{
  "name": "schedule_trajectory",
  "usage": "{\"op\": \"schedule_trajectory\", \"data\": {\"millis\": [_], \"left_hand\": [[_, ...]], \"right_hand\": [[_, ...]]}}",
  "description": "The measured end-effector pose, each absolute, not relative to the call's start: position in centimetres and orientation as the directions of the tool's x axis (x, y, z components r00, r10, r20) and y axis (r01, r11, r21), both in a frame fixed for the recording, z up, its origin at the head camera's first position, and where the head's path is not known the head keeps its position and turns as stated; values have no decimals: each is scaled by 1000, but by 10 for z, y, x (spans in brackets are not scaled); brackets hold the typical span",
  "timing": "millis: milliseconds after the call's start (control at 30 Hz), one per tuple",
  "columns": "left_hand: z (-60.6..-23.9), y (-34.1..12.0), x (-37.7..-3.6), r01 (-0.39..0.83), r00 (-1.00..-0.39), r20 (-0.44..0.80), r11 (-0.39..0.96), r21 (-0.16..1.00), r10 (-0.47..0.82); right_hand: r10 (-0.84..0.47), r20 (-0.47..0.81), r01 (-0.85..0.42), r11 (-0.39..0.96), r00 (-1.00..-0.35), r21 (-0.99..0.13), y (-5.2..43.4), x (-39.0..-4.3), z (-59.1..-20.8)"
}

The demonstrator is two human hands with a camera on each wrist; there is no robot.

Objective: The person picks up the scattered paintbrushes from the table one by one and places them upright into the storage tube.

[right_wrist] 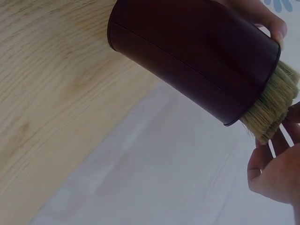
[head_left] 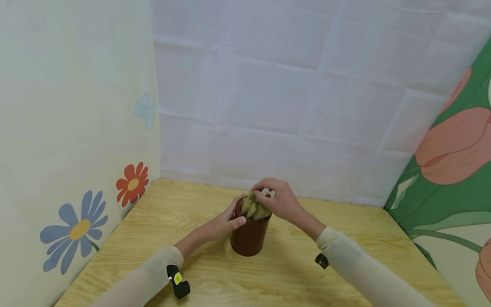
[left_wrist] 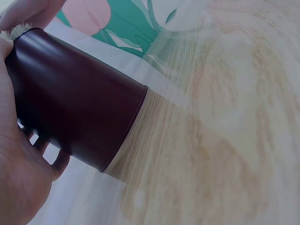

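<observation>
A dark red-brown cylindrical holder (head_left: pixel 250 238) stands upright on the wooden table. Straw-coloured bristle tufts (right_wrist: pixel 273 104), like brush heads, stick up out of its mouth; whatever lies below the rim is hidden. My left hand (head_left: pixel 220 224) grips the holder near the top, thumb over the front rim and fingers round the far side, as the left wrist view shows along the holder's wall (left_wrist: pixel 75 93). Reaching in from the other side, my right hand (head_left: pixel 281 200) pinches the tufts from above with bent fingers. A small white piece with brown spots (head_left: pixel 269 192) shows beside those fingers.
The light wood-grain table (head_left: pixel 291 264) ends at a creased white sheet (head_left: pixel 268 106) behind the holder. A flower-printed panel (head_left: pixel 76 149) borders it on the left, and a tulip-printed one (head_left: pixel 449 204) on the right. Black wrist cameras (head_left: pixel 178 282) are strapped over the sleeves.
</observation>
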State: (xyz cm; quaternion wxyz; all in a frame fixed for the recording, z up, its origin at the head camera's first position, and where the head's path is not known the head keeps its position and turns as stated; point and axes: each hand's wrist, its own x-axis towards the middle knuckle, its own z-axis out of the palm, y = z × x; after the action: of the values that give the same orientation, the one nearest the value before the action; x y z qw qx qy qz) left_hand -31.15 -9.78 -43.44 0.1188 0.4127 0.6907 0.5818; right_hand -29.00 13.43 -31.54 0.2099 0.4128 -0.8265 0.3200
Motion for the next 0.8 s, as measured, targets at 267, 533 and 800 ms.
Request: {"op": "schedule_trajectory", "data": {"millis": [267,533,800], "left_hand": [[-434,-93,-309,421,-625,314,-30,907,715],[-435,-95,-312,448,-643,307,20,894,702],[-420,-124,-310,457,-685,196,205,866,701]], "right_hand": [[-548,570,-789,467,-612,-399,137,-286,-317],[-509,504,-715,454,-698,-532,143,-285,-321],[-351,500,-609,387,-792,-692,169,-278,-338]]}}
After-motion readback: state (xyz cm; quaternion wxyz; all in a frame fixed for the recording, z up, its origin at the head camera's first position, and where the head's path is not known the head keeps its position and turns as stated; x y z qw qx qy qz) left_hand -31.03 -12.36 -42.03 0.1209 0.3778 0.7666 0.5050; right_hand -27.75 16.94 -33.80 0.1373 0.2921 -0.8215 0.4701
